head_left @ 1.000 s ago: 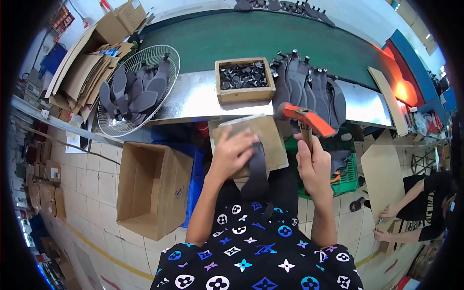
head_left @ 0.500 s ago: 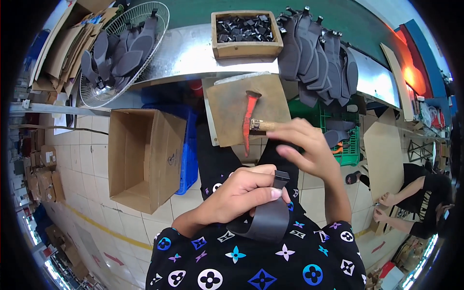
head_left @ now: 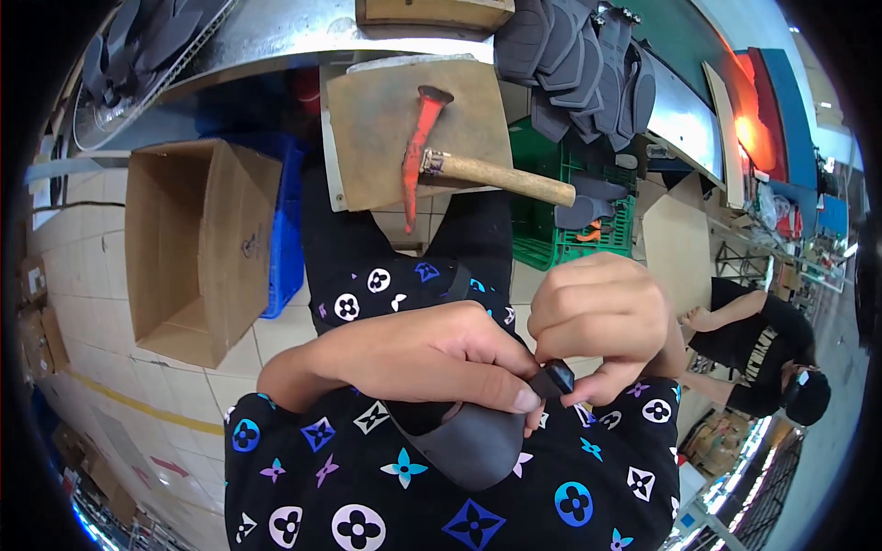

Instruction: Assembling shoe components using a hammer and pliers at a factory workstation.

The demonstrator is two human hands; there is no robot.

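Note:
In front of my chest, my left hand (head_left: 432,356) is closed round the heel end of a dark grey high-heel shoe sole (head_left: 478,450). The sole's curved forepart hangs below the fingers, against the patterned shirt. The small black heel tip (head_left: 557,376) sticks out to the right past my left thumb. At that tip, my right hand (head_left: 602,317) is closed, its fingers curled and its thumb pressed against the black piece. Beyond both hands a hammer (head_left: 496,177) with an orange-red head and wooden handle lies on a brown board (head_left: 363,129).
Grey heeled soles (head_left: 588,69) are piled on the metal bench, beside a wooden box (head_left: 432,14). A wire basket (head_left: 175,78) of soles stands far left. Below are a cardboard box (head_left: 188,257), a blue crate (head_left: 289,230) and a green crate (head_left: 542,234). A co-worker (head_left: 763,340) sits right.
My right hand has come back from near the hammer handle to the heel tip, and its fingers have closed there. The view has shifted, so the bench shows higher up and further left.

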